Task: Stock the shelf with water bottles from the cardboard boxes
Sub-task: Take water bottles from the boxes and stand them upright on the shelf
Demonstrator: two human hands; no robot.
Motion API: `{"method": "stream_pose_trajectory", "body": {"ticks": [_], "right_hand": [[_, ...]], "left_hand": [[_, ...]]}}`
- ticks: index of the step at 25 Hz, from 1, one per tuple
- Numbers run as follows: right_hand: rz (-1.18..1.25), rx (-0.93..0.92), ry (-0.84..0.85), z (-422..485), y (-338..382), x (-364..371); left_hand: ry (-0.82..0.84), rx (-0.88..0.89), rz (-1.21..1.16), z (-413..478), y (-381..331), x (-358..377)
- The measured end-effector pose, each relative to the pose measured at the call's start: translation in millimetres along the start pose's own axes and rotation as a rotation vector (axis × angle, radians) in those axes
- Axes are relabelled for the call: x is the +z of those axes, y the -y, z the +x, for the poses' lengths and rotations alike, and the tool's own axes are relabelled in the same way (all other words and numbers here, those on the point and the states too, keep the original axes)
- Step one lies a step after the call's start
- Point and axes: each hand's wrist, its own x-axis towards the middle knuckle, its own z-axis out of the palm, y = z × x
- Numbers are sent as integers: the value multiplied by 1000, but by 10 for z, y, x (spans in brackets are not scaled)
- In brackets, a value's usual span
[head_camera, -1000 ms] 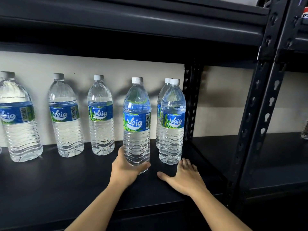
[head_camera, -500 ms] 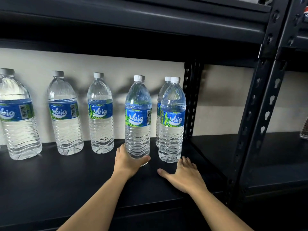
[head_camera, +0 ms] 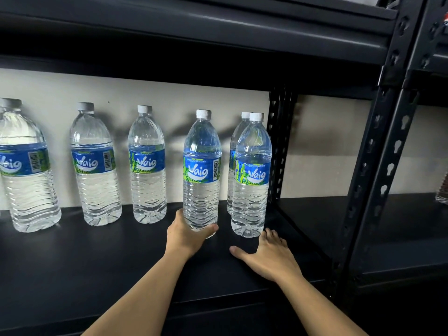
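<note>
From the head camera, the left hand (head_camera: pixel 186 235) is wrapping its grip around the base of an upright water bottle (head_camera: pixel 201 175) low over the black shelf (head_camera: pixel 84 263); whether the base is touching the shelf is unclear. This bottle is standing between a row of three bottles (head_camera: pixel 95 166) on the left and a pair of bottles (head_camera: pixel 252 175) on the right. The right hand (head_camera: pixel 269 257) is lying flat on the shelf, grip open and holding nothing, fingertips just beside the pair.

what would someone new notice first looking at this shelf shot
The left hand grips the base of an upright Waig bottle mid-shelf. The right hand lies flat on the black shelf beside it, in front of a pair of bottles by the rear post. A row of bottles lines the wall at left.
</note>
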Motion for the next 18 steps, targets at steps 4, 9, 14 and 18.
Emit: {"method": "stream_pose_trajectory", "body": {"ticks": [4, 9, 14, 18], "right_hand": [[0, -1, 1, 9, 0, 10], [10, 0, -5, 4, 1, -1], [10, -1, -12, 6, -3, 4], [9, -2, -17, 7, 3, 8]], "left_hand": [[-10, 17, 35, 32, 48, 25], [-32, 22, 78, 38, 55, 37], [-46, 22, 110, 19, 33, 59], [-53, 46, 135, -1, 10, 57]]}}
